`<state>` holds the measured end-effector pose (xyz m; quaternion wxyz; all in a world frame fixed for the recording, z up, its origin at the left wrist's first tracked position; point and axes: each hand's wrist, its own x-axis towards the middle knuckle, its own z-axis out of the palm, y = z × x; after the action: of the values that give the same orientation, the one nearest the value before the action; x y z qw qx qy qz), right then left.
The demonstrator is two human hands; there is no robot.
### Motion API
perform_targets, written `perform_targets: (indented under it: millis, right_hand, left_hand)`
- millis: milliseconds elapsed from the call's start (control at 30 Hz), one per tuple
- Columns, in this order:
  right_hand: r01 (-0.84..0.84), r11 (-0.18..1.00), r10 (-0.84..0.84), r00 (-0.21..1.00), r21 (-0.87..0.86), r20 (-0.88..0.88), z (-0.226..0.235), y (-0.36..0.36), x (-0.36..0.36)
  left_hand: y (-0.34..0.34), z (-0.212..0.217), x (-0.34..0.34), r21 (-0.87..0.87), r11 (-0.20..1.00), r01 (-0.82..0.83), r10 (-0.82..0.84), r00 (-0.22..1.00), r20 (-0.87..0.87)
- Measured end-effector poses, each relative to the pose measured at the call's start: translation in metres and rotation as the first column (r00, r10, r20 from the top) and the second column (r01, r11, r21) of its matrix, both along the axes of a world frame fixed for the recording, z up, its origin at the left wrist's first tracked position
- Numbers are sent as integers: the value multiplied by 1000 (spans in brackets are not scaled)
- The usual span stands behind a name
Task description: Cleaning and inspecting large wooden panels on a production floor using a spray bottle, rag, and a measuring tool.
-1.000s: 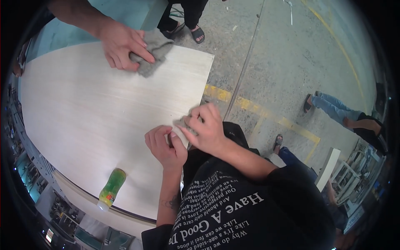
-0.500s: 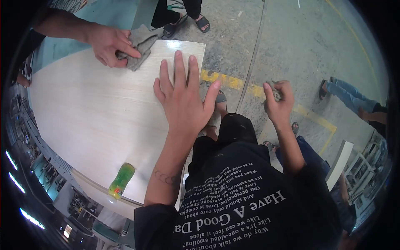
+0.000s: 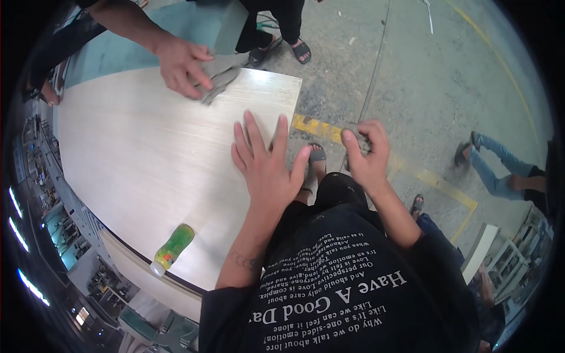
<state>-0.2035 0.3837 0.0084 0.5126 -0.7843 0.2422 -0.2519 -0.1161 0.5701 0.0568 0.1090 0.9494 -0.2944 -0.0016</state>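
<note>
At the left, a pale board (image 3: 118, 153) is lying, and a green bottle (image 3: 176, 243) is resting near its lower edge. Farther up, a co-worker's hand (image 3: 183, 67) is touching a grey cloth (image 3: 222, 83) on the board. Next, the left hand (image 3: 271, 166) is holding its fingers wide apart over the board, gripping nothing; palm contact I cannot tell. Rightmost, the right hand (image 3: 371, 159) is closing thumb and curled fingers around a small grey wad (image 3: 364, 145), beside the board.

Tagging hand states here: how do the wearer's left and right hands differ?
Left hand spread open; right hand curled. Left hand over the pale board; right hand beyond its edge, above the floor. Left hand holds nothing visible; right hand holds something grey. Both are bare.
</note>
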Motion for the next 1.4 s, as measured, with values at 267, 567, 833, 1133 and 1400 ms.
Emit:
perform_targets:
  millis: [267,567,833,1133,1400]
  right_hand:
    - [-511,620,725,664,-595,185,-5,81,82]
    - [-480,804,369,865,-350,-340,-81,-32,101]
    - [51,961,149,731,272,-666,-108,4,-123]
    - [-207,932,353,707,298,-613,-111,-141,-15]
    - [-421,807,589,623,415,-515,-67,-181,116]
  left_hand:
    - [152,-29,-103,-376,912,-167,143,986,-91]
    - [193,-15,-123,-263,936,-235,207,970,-130]
    - [94,-14,-49,-401,908,-120,101,993,-69]
    - [-68,-28,49,-423,856,-298,314,949,-33]
    - [-90,-8,42,-376,739,-559,582,811,-62]
